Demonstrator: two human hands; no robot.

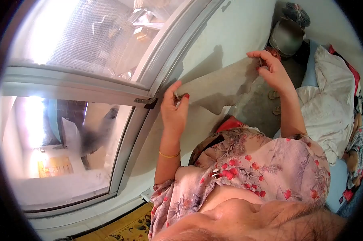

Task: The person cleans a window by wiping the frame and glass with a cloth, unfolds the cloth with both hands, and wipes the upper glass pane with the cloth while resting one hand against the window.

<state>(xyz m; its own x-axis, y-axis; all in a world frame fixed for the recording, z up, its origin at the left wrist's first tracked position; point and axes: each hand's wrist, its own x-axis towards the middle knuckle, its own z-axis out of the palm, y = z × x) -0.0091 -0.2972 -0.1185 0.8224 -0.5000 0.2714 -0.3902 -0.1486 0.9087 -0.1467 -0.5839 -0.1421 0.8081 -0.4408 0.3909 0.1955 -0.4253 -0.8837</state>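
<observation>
1. Nearest the camera, your bare neck (229, 215) and flowered garment (266, 160) fill the lower part of the view.
2. Between your hands, beyond your chest, hangs a thin, pale sheet (223, 86). It is plain and dull, with an uneven, wavy lower edge; whether it is cloth or paper, you cannot tell.
3. Your left hand (174, 114) pinches one end between thumb and fingers, and your right hand (274, 74) pinches the other.
4. It is opened out lengthwise but, judging by that dipping edge, not drawn flat.
5. Left of it stands a white window frame (65, 84); rightward, slippers (274, 95) lie on the floor (255, 110), near rumpled white bedding (328, 108).
</observation>
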